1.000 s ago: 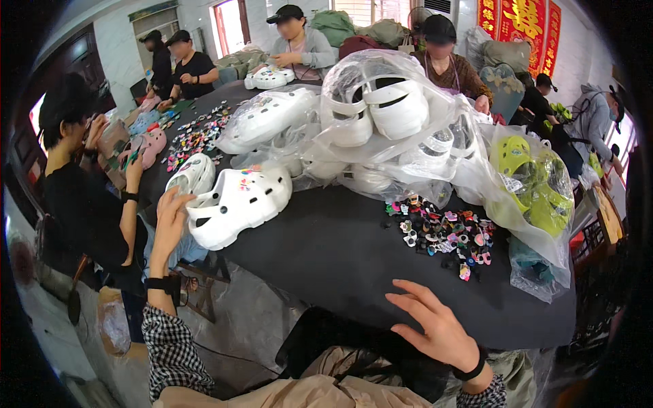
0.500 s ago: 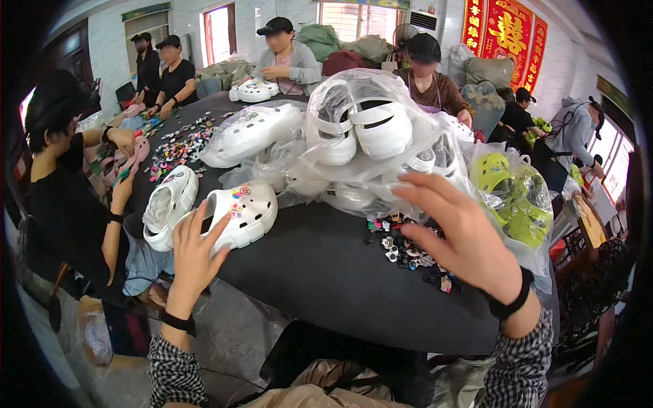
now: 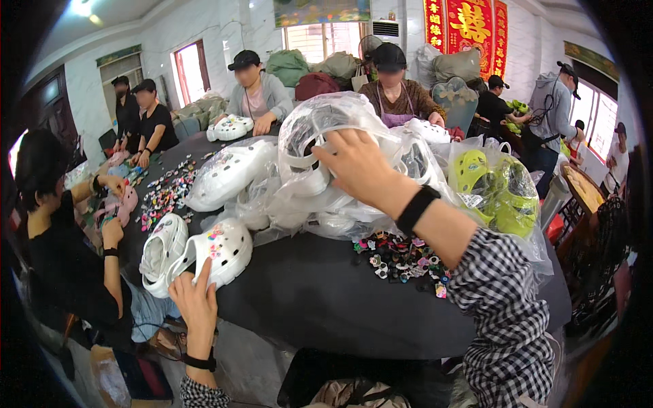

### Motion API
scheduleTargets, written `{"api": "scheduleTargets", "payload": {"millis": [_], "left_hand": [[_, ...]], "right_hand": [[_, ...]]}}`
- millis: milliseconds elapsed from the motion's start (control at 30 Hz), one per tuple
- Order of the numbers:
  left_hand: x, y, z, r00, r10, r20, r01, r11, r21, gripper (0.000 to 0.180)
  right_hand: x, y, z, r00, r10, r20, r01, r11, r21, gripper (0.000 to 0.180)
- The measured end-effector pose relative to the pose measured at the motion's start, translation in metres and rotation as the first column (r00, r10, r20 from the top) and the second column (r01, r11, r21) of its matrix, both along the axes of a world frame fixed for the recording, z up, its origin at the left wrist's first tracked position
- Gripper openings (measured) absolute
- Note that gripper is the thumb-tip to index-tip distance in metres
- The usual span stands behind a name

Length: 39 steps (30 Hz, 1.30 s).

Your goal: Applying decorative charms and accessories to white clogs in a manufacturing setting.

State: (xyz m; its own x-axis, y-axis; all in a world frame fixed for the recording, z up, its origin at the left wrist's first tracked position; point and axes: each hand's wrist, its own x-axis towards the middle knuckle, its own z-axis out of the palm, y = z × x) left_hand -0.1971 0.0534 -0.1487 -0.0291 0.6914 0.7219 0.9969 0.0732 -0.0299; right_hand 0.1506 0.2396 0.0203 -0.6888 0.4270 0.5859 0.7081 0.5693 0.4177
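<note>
- Head view, right hand (image 3: 357, 166): it reaches far over the black table (image 3: 306, 299), fingers spread and laid on a clear plastic bag of white clogs (image 3: 320, 146) at the top of the heap. The palm presses on the bag's film; whether the fingers have pinched it I cannot tell.
- Head view, left hand (image 3: 194, 302): near the table's near-left edge, fingers loosely extended, the tips touching the heel end of a loose white clog (image 3: 221, 251) — no closed grasp shows.
- The relation that matters: the bagged clogs lie far and to the right of centre, under the right hand; the loose clog lies near and left, just ahead of the left hand, so each hand is nearest its own piece, and the two are well apart.
- The loose clog's long axis runs from near-left to far-right, its top decorated with small charms; a second white clog (image 3: 162, 253) lies beside it on the left.
- A scatter of colourful charms (image 3: 401, 255) sits on the table below the right forearm; a bag of green clogs (image 3: 500, 190) stands to the right.
</note>
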Motion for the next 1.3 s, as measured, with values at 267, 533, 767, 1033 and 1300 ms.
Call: {"api": "scheduleTargets", "payload": {"millis": [267, 533, 767, 1033, 1300], "left_hand": [[-0.003, 0.022, -0.010, 0.993, 0.115, -0.003, -0.114, 0.990, 0.084, 0.073], [-0.007, 0.030, -0.013, 0.989, 0.133, -0.071, -0.124, 0.985, 0.120, 0.074], [0.005, 0.015, -0.004, 1.000, 0.018, -0.007, -0.017, 0.989, 0.150, 0.056], [0.050, 0.007, -0.002, 0.452, -0.417, 0.789, 0.493, 0.853, 0.168, 0.039], [0.073, 0.051, -0.001, 0.143, -0.178, 0.974, 0.740, 0.673, 0.014, 0.065]], "right_hand": [[-0.058, 0.032, -0.018, 0.958, -0.282, 0.056, 0.284, 0.958, -0.042, 0.021], [-0.010, 0.024, -0.036, 0.988, 0.099, -0.121, -0.067, 0.968, 0.241, 0.018], [0.040, -0.082, -0.047, 0.883, 0.455, -0.112, -0.424, 0.878, 0.221, 0.030], [0.075, -0.193, -0.095, 0.892, 0.445, -0.083, -0.448, 0.893, -0.028, 0.019], [0.109, -0.210, -0.112, 0.906, 0.423, 0.006, -0.422, 0.905, -0.055, 0.016]]}}
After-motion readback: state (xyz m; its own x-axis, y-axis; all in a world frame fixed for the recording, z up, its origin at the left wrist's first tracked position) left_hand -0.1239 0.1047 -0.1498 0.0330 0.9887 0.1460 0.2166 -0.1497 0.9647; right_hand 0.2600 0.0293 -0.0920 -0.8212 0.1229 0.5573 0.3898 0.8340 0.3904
